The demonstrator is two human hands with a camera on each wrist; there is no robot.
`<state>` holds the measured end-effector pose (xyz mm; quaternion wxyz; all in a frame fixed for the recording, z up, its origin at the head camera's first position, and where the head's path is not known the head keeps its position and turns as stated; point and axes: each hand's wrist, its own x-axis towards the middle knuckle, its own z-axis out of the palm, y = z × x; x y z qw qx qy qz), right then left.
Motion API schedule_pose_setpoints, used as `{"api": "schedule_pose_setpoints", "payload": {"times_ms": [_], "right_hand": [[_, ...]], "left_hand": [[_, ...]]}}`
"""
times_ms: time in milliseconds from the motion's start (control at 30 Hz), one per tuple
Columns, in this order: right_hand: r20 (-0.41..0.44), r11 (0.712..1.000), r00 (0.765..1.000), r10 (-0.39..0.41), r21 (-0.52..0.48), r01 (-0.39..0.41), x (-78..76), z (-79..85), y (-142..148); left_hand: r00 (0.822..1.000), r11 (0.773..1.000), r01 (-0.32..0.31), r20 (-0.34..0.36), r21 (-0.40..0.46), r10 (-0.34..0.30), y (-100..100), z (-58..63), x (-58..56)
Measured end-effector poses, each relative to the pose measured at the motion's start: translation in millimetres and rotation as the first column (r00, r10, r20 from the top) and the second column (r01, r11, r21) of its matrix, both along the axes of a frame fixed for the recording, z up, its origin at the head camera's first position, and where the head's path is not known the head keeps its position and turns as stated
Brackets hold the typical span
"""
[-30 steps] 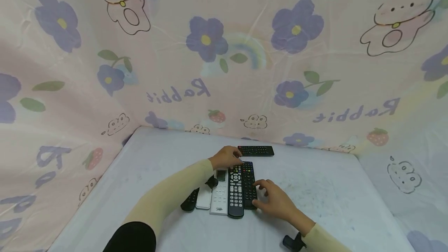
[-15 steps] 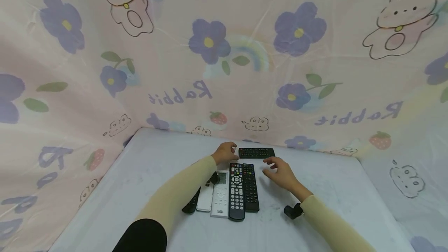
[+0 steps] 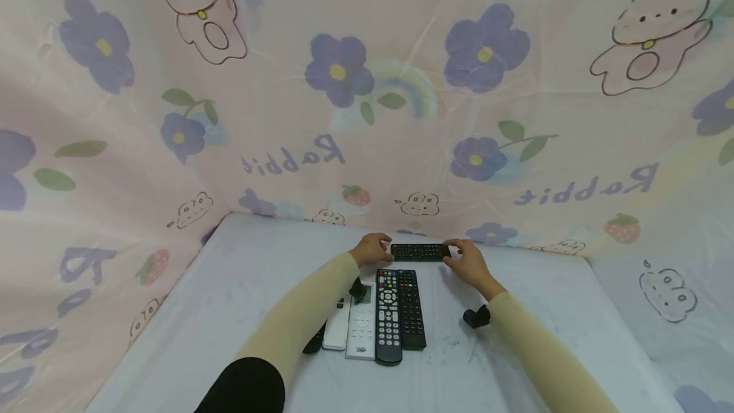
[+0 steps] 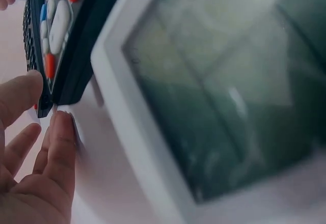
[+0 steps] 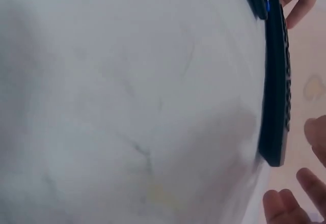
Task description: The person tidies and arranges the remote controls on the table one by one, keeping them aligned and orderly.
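A black remote control [image 3: 420,252] lies crosswise at the back of the table, its buttons up. My left hand [image 3: 369,249] is at its left end, thumb and fingers apart; in the left wrist view the thumb [image 4: 23,96] overlaps that end, and contact is hard to tell. Beyond the remote's other end is my right hand [image 3: 470,265]. The right wrist view shows its spread fingers [image 5: 282,206] a little off the remote's end [image 5: 275,150]. Closer in, a black remote with white buttons [image 3: 388,320] stands in a row beside a slimmer black remote [image 3: 411,314].
Left in the row are a white remote with a screen [image 3: 360,333], a smaller white remote [image 3: 335,331] and a black remote [image 3: 313,343], partly under my left sleeve [image 3: 304,301]. A printed curtain [image 3: 395,145] rises behind the white table [image 3: 516,298].
My right hand has left the slim black remote in the row and moved forward to the right end of the far remote. My left hand stays near that remote's left end.
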<state>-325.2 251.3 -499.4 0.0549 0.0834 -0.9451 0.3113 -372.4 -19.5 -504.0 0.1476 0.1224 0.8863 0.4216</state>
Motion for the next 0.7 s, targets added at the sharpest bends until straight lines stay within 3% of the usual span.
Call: {"api": "schedule_pose_setpoints", "payload": {"times_ms": [233, 700], "right_hand": [[0.144, 1.0, 0.989, -0.023, -0.01, 0.025, -12.5, -3.6, 1.7], [0.171, 1.0, 0.985, -0.006, -0.024, 0.01, -24.1, -9.9, 1.1]], "left_hand": [[0.999, 0.999, -0.045, 0.018, 0.021, 0.044, 6.7, -1.0, -0.1], [0.997, 0.997, -0.069, 0.032, 0.036, 0.068, 10.8, -4.0, 1.5]]}}
